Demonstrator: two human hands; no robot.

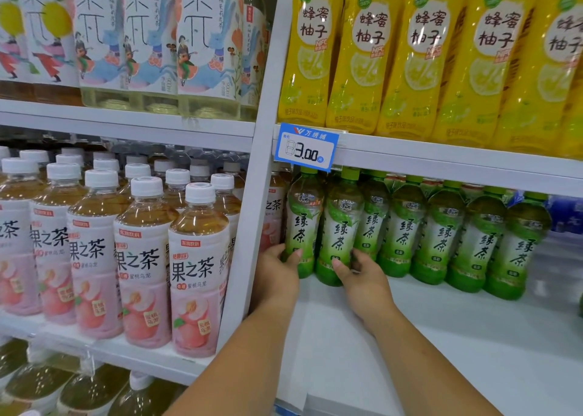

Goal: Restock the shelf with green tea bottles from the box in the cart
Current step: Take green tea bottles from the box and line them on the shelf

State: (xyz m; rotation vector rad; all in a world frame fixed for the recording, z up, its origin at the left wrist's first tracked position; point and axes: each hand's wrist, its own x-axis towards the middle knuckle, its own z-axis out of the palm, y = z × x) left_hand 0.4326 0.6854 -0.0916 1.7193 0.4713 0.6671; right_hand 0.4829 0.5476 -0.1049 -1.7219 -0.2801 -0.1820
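Observation:
Several green tea bottles stand in a row on the white shelf (410, 336), green caps up. My left hand (277, 273) wraps the base of the leftmost green tea bottle (304, 223), next to the shelf's upright post. My right hand (362, 276) grips the base of the second green tea bottle (342, 226) beside it. Both bottles stand upright on the shelf board. More green tea bottles (441, 229) continue to the right. The box and cart are out of view.
Yellow honey pomelo bottles (426, 52) fill the shelf above, with a blue price tag (306, 147) hanging over the green tea. Pink peach tea bottles (142, 257) fill the left bay beyond the white upright post (249, 226). Bare shelf board lies before the green row.

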